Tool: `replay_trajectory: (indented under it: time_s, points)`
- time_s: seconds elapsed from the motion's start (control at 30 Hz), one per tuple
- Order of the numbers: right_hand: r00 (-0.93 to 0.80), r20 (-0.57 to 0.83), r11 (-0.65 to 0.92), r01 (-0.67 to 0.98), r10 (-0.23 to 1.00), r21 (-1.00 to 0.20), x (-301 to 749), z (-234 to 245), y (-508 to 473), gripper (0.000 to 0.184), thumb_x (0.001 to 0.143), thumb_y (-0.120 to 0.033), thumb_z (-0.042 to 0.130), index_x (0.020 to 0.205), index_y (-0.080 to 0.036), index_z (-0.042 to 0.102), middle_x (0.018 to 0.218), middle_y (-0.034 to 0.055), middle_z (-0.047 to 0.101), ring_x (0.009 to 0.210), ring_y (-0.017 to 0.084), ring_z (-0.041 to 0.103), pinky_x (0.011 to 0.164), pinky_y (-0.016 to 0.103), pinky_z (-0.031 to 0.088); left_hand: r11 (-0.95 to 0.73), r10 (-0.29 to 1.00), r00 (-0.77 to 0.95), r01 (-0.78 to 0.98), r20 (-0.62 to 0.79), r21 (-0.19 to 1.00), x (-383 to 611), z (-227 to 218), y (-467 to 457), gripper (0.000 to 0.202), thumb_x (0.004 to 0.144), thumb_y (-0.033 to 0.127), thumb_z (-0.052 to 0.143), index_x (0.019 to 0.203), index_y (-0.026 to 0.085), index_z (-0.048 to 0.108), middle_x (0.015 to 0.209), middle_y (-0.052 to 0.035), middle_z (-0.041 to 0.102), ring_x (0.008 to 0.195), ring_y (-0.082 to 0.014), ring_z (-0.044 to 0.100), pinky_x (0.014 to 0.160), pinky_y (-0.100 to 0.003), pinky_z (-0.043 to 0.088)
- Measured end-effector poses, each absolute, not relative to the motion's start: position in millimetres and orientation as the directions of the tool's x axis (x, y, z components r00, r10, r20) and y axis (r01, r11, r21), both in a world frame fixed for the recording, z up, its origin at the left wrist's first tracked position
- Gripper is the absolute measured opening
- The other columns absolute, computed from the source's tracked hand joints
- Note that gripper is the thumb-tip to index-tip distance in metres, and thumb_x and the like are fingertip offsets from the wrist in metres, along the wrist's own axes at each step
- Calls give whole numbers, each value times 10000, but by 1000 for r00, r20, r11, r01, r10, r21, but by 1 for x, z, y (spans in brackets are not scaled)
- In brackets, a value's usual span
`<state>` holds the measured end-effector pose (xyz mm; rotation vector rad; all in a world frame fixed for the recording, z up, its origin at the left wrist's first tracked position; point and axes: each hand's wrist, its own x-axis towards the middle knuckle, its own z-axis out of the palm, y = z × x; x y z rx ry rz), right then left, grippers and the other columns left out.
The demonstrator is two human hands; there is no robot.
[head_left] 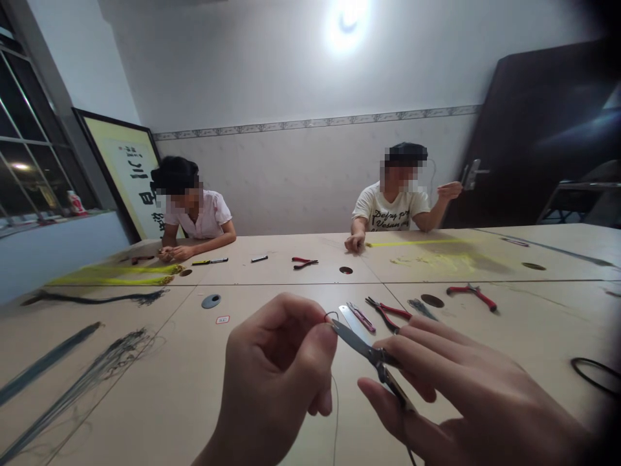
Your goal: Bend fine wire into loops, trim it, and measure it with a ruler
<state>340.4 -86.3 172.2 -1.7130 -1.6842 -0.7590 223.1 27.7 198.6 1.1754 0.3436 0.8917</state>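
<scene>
A: What fills most of the view?

B: The pale tabletop (184, 388), its near edge cut off. Across it sit a co-worker in a pale pink shirt (211, 217) and another in a printed T-shirt (388, 207), both hidden below by the table.

A: Next in size?

B: A loose bundle of grey strands (77, 388), cropped at the left edge. Then the right hand (451, 372), its wrist fading into shadow, and the left hand (276, 362).

A: How do they grip?

B: The right is closed around small scissors (356, 338)—its fingers hide much of the handles and part of some red-handled pliers (387, 313) beyond. The left thumb and fingertip pinch narrowly on a thin dark strand (332, 314).

A: Where's that strand?

B: At the scissors' tip, looping above the thumb—I can't tell whether the blades touch it.
</scene>
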Motion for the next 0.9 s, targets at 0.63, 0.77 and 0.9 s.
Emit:
replay_trajectory:
  time_s: [0.63,0.77,0.9]
  points:
    - [-39,781,-5,999,623,54,340,174,-85,176,855,-151,559,721,-225,471,550,-59,428,476,116,429,474,232,324,75,783,598,-367,173,927,223,201,25,93,619,192,680,573,197,599,352,116,410,277,-9,371,313,-102,293]
    - [-4,791,-8,1000,612,11,337,174,-85,173,855,-152,550,707,-226,500,552,-50,455,499,126,476,481,237,352,68,784,594,-367,178,928,224,201,25,92,620,198,690,585,197,604,356,116,402,279,-15,373,309,-109,296]
    - [49,789,-6,998,612,-58,333,175,-84,120,836,-148,545,747,-225,568,590,-35,510,536,139,531,490,243,396,63,768,613,-363,187,930,222,200,29,99,630,199,702,597,199,608,364,117,394,285,-17,384,310,-105,307]
